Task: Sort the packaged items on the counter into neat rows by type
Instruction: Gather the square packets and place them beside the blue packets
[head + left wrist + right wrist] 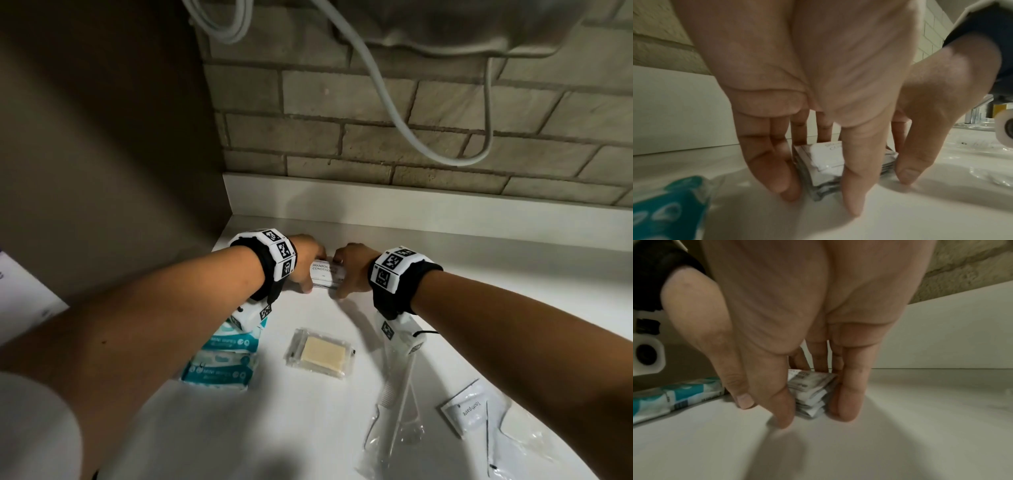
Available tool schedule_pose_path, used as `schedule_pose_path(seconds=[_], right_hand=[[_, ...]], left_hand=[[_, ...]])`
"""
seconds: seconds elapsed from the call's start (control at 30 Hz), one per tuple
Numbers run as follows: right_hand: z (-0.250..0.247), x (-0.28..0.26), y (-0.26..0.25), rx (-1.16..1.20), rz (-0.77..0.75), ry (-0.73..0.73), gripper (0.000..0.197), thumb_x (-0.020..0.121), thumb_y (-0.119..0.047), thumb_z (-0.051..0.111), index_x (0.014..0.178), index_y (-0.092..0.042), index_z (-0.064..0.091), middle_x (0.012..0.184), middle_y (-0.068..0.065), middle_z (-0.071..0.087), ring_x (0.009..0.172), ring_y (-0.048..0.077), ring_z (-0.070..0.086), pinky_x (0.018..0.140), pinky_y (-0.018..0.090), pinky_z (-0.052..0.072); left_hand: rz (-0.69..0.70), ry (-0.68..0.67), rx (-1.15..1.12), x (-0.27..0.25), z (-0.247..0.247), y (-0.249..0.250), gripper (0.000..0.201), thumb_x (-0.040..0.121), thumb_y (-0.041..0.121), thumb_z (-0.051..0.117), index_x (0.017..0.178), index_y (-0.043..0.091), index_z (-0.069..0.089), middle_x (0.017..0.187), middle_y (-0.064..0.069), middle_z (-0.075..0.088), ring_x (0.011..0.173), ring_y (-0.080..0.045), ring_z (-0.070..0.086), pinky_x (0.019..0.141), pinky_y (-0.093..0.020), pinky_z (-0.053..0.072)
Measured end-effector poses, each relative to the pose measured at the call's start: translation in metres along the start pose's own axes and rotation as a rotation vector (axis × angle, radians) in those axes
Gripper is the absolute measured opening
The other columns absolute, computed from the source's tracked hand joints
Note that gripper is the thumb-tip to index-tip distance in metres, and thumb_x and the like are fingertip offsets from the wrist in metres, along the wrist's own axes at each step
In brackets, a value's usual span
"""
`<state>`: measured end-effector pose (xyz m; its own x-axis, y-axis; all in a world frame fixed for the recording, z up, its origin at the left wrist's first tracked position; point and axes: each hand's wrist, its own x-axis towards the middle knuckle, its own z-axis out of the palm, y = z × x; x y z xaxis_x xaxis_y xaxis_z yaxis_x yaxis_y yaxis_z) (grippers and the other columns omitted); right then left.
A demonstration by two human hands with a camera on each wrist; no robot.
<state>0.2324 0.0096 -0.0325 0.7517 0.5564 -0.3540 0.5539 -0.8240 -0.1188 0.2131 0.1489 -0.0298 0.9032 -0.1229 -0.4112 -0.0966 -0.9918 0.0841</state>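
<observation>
A small stack of white shampoo-and-conditioner sachets (327, 274) lies on the white counter (308, 428) near the back wall. My left hand (308, 265) pinches the stack's left end, thumb on the near side and fingers on the far side. My right hand (346, 270) pinches the right end the same way. In the left wrist view the stack (824, 162) sits between the fingertips of my left hand (818, 194), which touch the counter. The right wrist view shows the sachets (809, 386) fanned slightly under my right hand (813, 415).
Two teal wipes packs (226, 359) lie under my left forearm. A wrapped soap bar (320, 354) sits mid-counter. A wrapped comb and toothbrush (400, 394), a toothpaste sachet (467, 407) and loose clear plastic (527, 442) lie to the right. A brick wall (376, 144) backs the counter.
</observation>
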Motion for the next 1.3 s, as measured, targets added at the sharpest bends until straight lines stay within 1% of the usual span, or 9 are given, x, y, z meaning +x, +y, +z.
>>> schedule_pose_path(seconds=[0.13,0.3,0.47,0.6,0.7,0.8,0.97,1.13,1.3], right_hand=[[-0.007,-0.015,0.001,0.046,0.037,0.060,0.080,0.072,-0.033,0.078,0.141,-0.015,0.040,0.128,0.011,0.049,0.113,0.031,0.056,0.092,0.035,0.049],[-0.021,-0.065,-0.005,0.038,-0.058,0.091,0.069,0.079,-0.035,0.071,0.139,-0.017,0.044,0.134,0.009,0.049,0.119,0.028,0.053,0.097,0.032,0.045],[-0.003,-0.112,-0.030,0.012,-0.098,-0.123,0.093,0.065,-0.056,0.077,0.142,-0.019,0.040,0.141,-0.001,0.049,0.126,0.021,0.050,0.105,0.035,0.043],[0.021,-0.125,-0.045,0.002,-0.056,-0.130,0.082,0.063,-0.050,0.081,0.129,-0.010,0.053,0.121,0.004,0.063,0.107,0.024,0.061,0.091,0.033,0.052],[0.030,-0.128,-0.048,0.015,-0.050,-0.108,0.061,0.066,-0.042,0.081,0.113,-0.009,0.060,0.109,0.006,0.065,0.088,0.023,0.059,0.070,0.028,0.047],[0.035,-0.125,-0.050,-0.020,-0.044,-0.084,0.055,0.068,-0.037,0.079,0.111,-0.010,0.058,0.100,0.005,0.060,0.083,0.021,0.051,0.067,0.027,0.042],[0.038,-0.114,-0.052,-0.066,-0.048,-0.115,0.030,0.072,-0.031,0.076,0.086,-0.013,0.057,0.080,0.002,0.055,0.077,0.023,0.052,0.057,0.025,0.038],[0.033,-0.102,-0.051,-0.074,-0.040,-0.147,0.037,0.074,-0.030,0.074,0.102,-0.008,0.066,0.085,0.003,0.057,0.082,0.027,0.056,0.065,0.027,0.041],[0.030,-0.078,-0.044,-0.038,-0.001,-0.095,0.029,0.068,-0.026,0.078,0.084,-0.015,0.057,0.082,0.003,0.056,0.077,0.026,0.054,0.063,0.028,0.043]], left_hand=[[0.005,0.054,0.022,-0.017,-0.012,-0.001,0.077,0.069,0.026,0.085,0.136,0.012,0.048,0.124,-0.009,0.059,0.108,-0.029,0.059,0.083,-0.029,0.046],[-0.015,0.160,0.028,-0.061,-0.023,0.002,0.066,0.072,0.027,0.079,0.130,0.013,0.051,0.125,-0.011,0.056,0.100,-0.028,0.057,0.084,-0.033,0.050],[0.055,-0.045,-0.046,-0.110,0.001,0.032,0.070,0.073,0.027,0.080,0.134,0.021,0.047,0.129,-0.001,0.054,0.105,-0.021,0.057,0.084,-0.030,0.050],[0.089,-0.085,-0.012,-0.132,0.023,0.050,0.069,0.070,0.025,0.083,0.130,0.019,0.050,0.110,0.003,0.055,0.072,-0.007,0.052,0.046,-0.005,0.036],[0.062,-0.053,0.016,-0.137,0.034,0.054,0.063,0.070,0.022,0.079,0.126,0.020,0.053,0.103,0.001,0.055,0.059,-0.002,0.045,0.028,-0.006,0.027],[0.042,0.007,0.008,-0.135,0.047,0.052,0.064,0.065,0.026,0.072,0.126,0.028,0.053,0.100,0.006,0.056,0.069,-0.010,0.058,0.034,-0.014,0.036],[0.035,0.023,-0.007,-0.122,0.055,0.051,0.059,0.067,0.025,0.071,0.124,0.026,0.059,0.100,0.004,0.051,0.088,-0.022,0.061,0.070,-0.027,0.050],[0.023,0.015,-0.012,-0.108,0.053,0.047,0.045,0.067,0.024,0.073,0.110,0.016,0.065,0.099,-0.004,0.061,0.087,-0.025,0.062,0.069,-0.027,0.050],[-0.027,0.009,-0.023,-0.092,0.045,0.039,0.037,0.067,0.027,0.074,0.099,0.010,0.065,0.093,-0.008,0.067,0.081,-0.026,0.065,0.064,-0.029,0.052]])
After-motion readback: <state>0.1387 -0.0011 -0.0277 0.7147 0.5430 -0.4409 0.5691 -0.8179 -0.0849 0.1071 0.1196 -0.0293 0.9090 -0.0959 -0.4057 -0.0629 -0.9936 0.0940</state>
